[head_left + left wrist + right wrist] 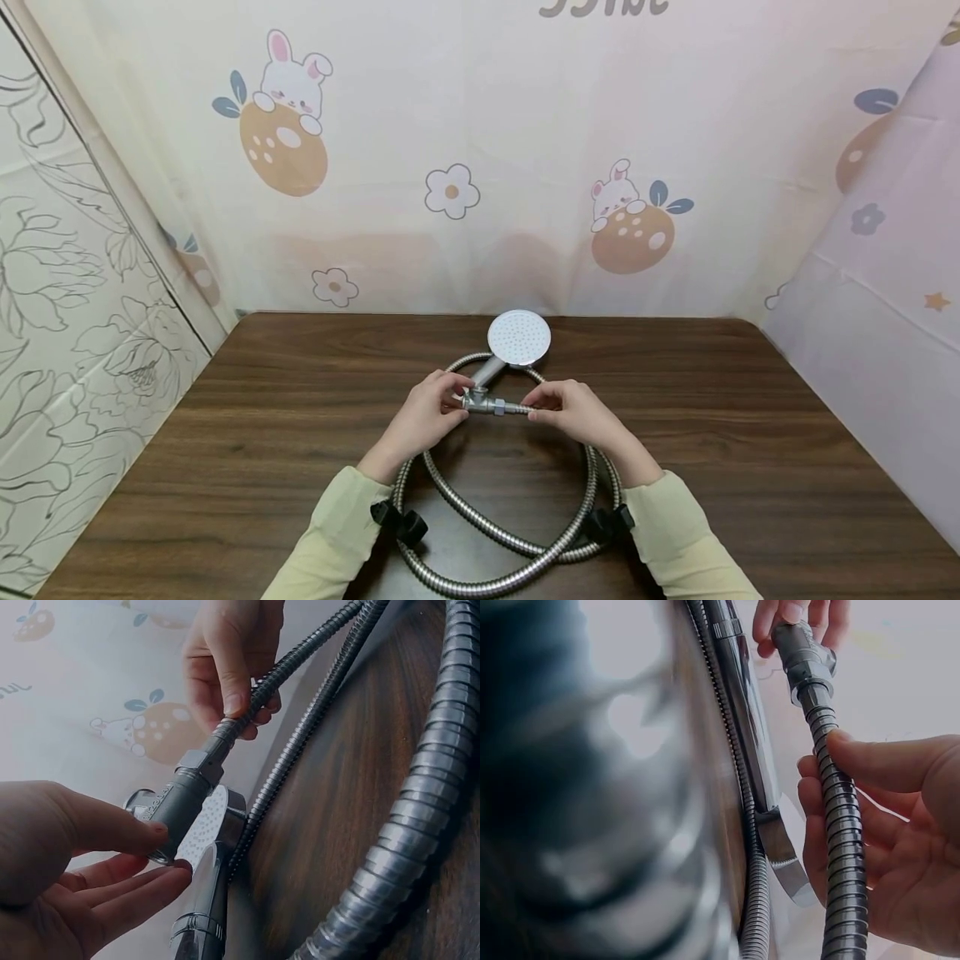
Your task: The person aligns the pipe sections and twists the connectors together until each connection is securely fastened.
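My left hand [427, 415] pinches the end of a chrome tee-shaped hose fitting [182, 806] between thumb and fingertips. A hex nut [199, 765] joins that fitting to a ribbed metal shower hose [841, 832]. Just past the nut, my right hand [583, 412] grips the hose, thumb on one side and fingers curled on the other. Behind the fitting lies a chrome handheld shower head [519, 337], its round white spray face turned up and its handle angled down toward the left hand. In the left wrist view the fitting partly hides the spray face.
The rest of the hose [480, 588] loops in wide coils over the dark wooden table [225, 450], passing under both forearms. Behind the table's back edge hangs a printed curtain [525, 250]. A panel with flower line drawings [82, 333] stands on the left.
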A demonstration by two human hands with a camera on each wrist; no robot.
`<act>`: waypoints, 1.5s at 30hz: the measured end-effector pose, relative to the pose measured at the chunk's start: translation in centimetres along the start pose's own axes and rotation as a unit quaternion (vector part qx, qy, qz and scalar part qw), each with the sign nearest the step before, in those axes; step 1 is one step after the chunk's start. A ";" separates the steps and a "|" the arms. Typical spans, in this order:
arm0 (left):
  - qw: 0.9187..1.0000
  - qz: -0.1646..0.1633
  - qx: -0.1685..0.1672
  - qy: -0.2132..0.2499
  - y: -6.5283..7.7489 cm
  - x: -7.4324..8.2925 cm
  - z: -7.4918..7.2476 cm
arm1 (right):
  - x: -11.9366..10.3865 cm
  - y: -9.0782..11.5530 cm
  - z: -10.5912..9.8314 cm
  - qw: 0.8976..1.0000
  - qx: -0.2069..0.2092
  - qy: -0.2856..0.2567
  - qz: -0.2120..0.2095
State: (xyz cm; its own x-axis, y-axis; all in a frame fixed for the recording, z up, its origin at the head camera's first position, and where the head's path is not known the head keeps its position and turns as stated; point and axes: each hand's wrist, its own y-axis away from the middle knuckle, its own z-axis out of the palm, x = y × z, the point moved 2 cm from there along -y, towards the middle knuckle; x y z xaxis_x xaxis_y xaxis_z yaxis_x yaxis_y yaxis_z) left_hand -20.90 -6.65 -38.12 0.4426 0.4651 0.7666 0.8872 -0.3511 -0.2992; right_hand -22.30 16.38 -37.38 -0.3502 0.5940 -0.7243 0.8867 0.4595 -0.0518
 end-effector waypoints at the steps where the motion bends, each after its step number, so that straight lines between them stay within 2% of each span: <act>1: 1.000 -0.004 -0.001 -0.006 0.0 0.0 0.0 | 0.0 0.0 0.0 1.000 -0.002 0.002 -0.001; 8: 0.998 -0.029 -0.020 -0.050 -0.2 -0.1 0.3 | 0.3 0.2 0.0 1.000 -0.023 0.009 0.002; 17: 0.998 -0.046 -0.030 -0.043 0.2 0.2 0.7 | 0.6 0.4 0.4 0.999 -0.039 0.024 0.008; 31: 0.997 -0.026 -0.025 -0.068 0.0 0.0 1.0 | 0.9 0.2 0.6 0.998 -0.052 0.024 0.023; 45: 0.994 -0.033 -0.055 -0.086 0.0 -0.3 1.6 | 0.8 -0.1 0.7 0.996 -0.065 0.043 0.052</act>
State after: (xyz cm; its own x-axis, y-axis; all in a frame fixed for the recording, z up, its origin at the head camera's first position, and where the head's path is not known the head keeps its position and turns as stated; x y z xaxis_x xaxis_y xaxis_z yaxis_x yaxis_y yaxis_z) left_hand -20.82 -5.51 -39.26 0.4073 0.6191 0.6714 0.8999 -0.3976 -0.1793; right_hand -22.48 16.31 -38.47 -0.2879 0.6947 -0.6592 0.8748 0.4708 0.1141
